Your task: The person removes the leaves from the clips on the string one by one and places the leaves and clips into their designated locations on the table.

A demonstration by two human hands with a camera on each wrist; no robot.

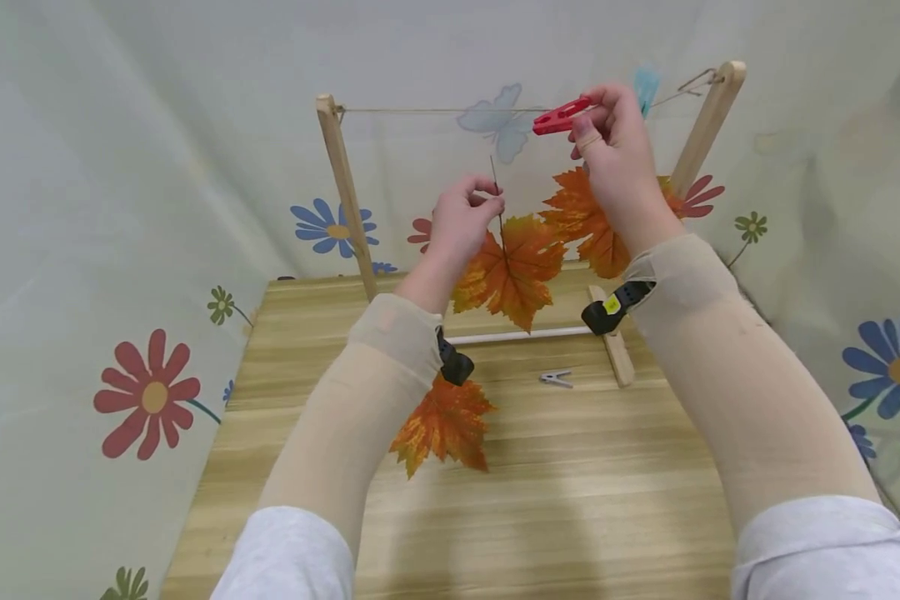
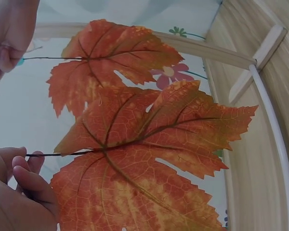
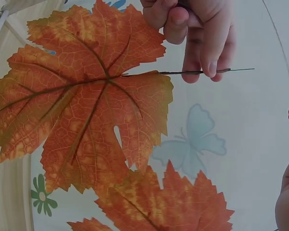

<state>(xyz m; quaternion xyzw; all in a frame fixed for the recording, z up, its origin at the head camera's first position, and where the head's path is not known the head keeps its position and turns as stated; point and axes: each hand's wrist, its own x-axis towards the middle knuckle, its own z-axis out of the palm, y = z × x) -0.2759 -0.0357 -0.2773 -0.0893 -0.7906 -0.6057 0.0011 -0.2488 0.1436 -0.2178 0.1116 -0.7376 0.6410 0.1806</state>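
My left hand (image 1: 465, 218) pinches the thin dark stem of an orange maple leaf (image 1: 516, 271), which hangs below the fingers with its stem tip pointing up. In the right wrist view the left fingers (image 3: 207, 57) hold that stem near its bare end. Up at the string (image 1: 420, 110), my right hand (image 1: 621, 158) grips a red clothespin (image 1: 555, 120) between thumb and fingers, its nose pointing left and overlapping the string. A second maple leaf (image 1: 600, 246) hangs behind the right hand, beneath a light blue clothespin (image 1: 646, 90) on the string.
Two wooden posts, left (image 1: 347, 187) and right (image 1: 708, 129), hold the string. A white rod (image 1: 525, 336) runs low to a wooden foot (image 1: 617, 358). On the table (image 1: 570, 500) lie a grey clothespin (image 1: 555, 379) and another maple leaf (image 1: 450, 429), partly under the left forearm.
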